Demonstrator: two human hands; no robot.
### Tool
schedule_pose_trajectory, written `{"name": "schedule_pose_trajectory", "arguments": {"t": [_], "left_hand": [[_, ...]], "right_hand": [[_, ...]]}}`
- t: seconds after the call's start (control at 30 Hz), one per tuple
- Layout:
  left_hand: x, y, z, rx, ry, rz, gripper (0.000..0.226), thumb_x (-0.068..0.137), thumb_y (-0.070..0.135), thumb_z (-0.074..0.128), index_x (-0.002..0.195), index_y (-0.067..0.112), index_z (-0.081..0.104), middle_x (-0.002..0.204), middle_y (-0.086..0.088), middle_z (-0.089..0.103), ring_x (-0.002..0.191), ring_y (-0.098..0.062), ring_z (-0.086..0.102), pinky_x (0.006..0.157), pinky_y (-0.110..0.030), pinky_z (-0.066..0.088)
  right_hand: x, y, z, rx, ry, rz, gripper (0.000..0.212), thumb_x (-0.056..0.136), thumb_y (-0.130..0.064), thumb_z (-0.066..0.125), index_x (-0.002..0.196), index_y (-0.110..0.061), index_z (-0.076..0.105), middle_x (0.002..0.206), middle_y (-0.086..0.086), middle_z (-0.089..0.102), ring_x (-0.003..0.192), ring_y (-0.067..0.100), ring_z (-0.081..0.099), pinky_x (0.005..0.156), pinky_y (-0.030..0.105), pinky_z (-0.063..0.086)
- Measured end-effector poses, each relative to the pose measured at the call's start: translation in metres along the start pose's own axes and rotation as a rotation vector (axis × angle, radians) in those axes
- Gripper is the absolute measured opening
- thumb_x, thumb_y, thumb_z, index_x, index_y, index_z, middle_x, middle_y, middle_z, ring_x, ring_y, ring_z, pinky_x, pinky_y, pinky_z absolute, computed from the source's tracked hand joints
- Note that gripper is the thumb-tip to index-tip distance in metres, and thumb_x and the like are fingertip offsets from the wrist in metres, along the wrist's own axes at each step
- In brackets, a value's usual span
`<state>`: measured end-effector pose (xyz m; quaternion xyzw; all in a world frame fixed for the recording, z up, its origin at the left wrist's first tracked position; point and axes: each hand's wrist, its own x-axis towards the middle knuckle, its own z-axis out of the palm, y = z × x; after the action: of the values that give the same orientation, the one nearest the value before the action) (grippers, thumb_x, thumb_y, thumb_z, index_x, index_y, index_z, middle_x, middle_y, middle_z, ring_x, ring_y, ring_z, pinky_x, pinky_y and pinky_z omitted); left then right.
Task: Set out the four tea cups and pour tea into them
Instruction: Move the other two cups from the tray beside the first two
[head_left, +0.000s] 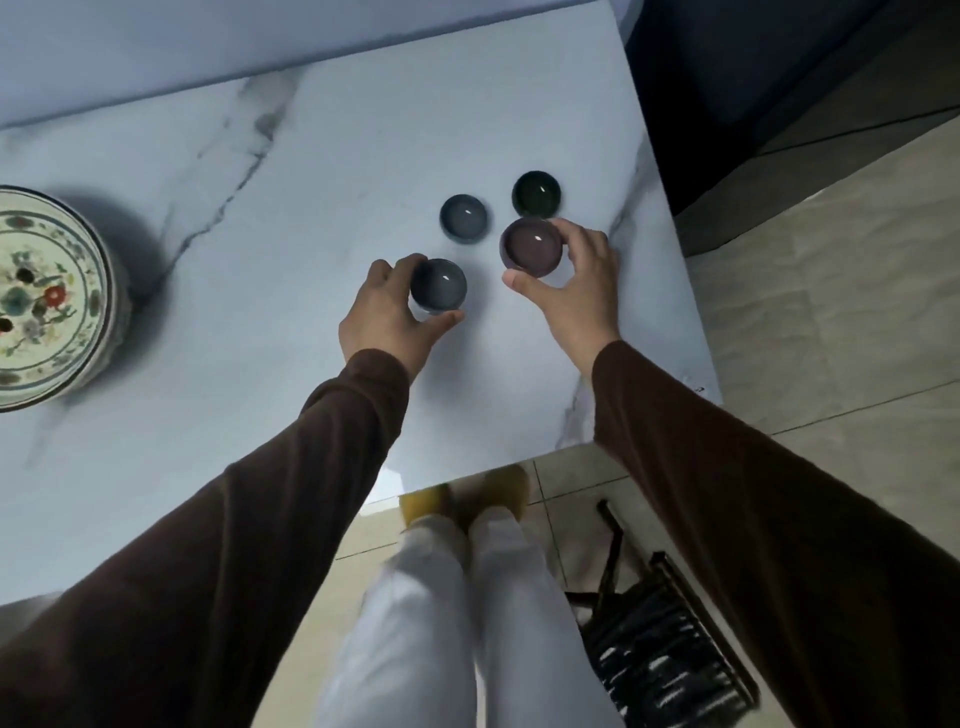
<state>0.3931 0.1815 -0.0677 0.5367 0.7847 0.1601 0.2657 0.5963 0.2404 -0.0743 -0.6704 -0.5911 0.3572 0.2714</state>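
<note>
Several small tea cups sit near the right end of a white marble table (311, 156). My left hand (387, 317) is shut on a dark grey cup (440, 286), thumb in front and fingers behind. My right hand (576, 291) grips a purple-brown cup (532, 244) the same way. A blue-grey cup (464, 216) stands free just behind and between them. A dark green cup (536, 193) stands free at the back right. No teapot shows in view. All cups look empty.
A large painted porcelain jar (47, 301) with a floral lid stands at the table's left edge. The table's right edge and near corner lie close to the cups. On the floor to the right is a dark wooden rack (665, 639).
</note>
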Motion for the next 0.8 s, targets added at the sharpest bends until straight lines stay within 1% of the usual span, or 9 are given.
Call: {"name": "schedule_pose_trajectory", "arguments": {"t": [0.17, 0.37, 0.5, 0.57, 0.63, 0.73, 0.8], "left_hand": [[0.004, 0.006, 0.021, -0.001, -0.004, -0.013, 0.057, 0.068, 0.063, 0.066, 0.118, 0.046, 0.045, 0.104, 0.012, 0.047, 0.088, -0.016, 0.056, 0.067, -0.031, 0.046], [0.005, 0.011, 0.053, 0.014, 0.005, -0.038, 0.061, 0.066, 0.063, 0.066, 0.12, 0.045, 0.045, 0.104, 0.01, 0.047, 0.089, -0.018, 0.056, 0.067, -0.03, 0.045], [0.011, 0.014, 0.075, 0.004, 0.043, -0.052, 0.063, 0.066, 0.061, 0.068, 0.122, 0.044, 0.045, 0.105, 0.009, 0.046, 0.096, -0.018, 0.055, 0.069, -0.029, 0.043], [0.014, 0.017, 0.087, 0.004, 0.058, -0.042, 0.064, 0.067, 0.06, 0.069, 0.124, 0.042, 0.046, 0.106, 0.007, 0.046, 0.099, -0.019, 0.054, 0.071, -0.03, 0.046], [0.018, 0.02, 0.096, 0.006, 0.069, -0.027, 0.065, 0.067, 0.059, 0.07, 0.126, 0.04, 0.047, 0.106, 0.005, 0.045, 0.101, -0.019, 0.052, 0.074, -0.032, 0.049], [0.022, 0.021, 0.102, 0.025, 0.083, -0.01, 0.068, 0.068, 0.059, 0.07, 0.128, 0.038, 0.048, 0.107, 0.002, 0.045, 0.103, -0.021, 0.051, 0.076, -0.034, 0.05], [0.023, 0.019, 0.103, 0.023, 0.087, -0.019, 0.069, 0.067, 0.061, 0.069, 0.129, 0.038, 0.048, 0.107, 0.001, 0.046, 0.102, -0.022, 0.051, 0.078, -0.035, 0.05]], "right_hand": [[0.006, 0.02, -0.004, -0.011, -0.032, 0.001, 0.067, 0.066, -0.053, 0.081, 0.126, -0.035, 0.056, 0.119, -0.014, 0.047, 0.119, 0.015, 0.043, 0.103, 0.034, 0.042], [0.018, 0.055, -0.004, -0.032, -0.036, 0.011, 0.068, 0.063, -0.052, 0.081, 0.123, -0.031, 0.058, 0.12, -0.008, 0.052, 0.115, 0.017, 0.046, 0.1, 0.036, 0.043], [0.033, 0.076, -0.005, -0.083, -0.073, -0.062, 0.07, 0.063, -0.054, 0.08, 0.125, -0.029, 0.059, 0.122, -0.004, 0.055, 0.117, 0.019, 0.046, 0.101, 0.035, 0.04], [0.042, 0.084, -0.006, -0.121, -0.087, -0.086, 0.072, 0.063, -0.056, 0.08, 0.127, -0.03, 0.059, 0.123, -0.003, 0.056, 0.119, 0.019, 0.046, 0.101, 0.034, 0.039], [0.051, 0.09, -0.005, -0.146, -0.088, -0.096, 0.073, 0.064, -0.057, 0.079, 0.129, -0.031, 0.058, 0.124, -0.003, 0.055, 0.12, 0.02, 0.046, 0.102, 0.035, 0.039], [0.059, 0.097, -0.003, -0.166, -0.093, -0.105, 0.075, 0.065, -0.06, 0.076, 0.131, -0.032, 0.056, 0.127, -0.004, 0.054, 0.124, 0.019, 0.045, 0.103, 0.039, 0.038], [0.061, 0.101, -0.002, -0.189, -0.102, -0.111, 0.076, 0.065, -0.062, 0.075, 0.133, -0.034, 0.055, 0.129, -0.005, 0.053, 0.126, 0.019, 0.043, 0.103, 0.038, 0.035]]}}
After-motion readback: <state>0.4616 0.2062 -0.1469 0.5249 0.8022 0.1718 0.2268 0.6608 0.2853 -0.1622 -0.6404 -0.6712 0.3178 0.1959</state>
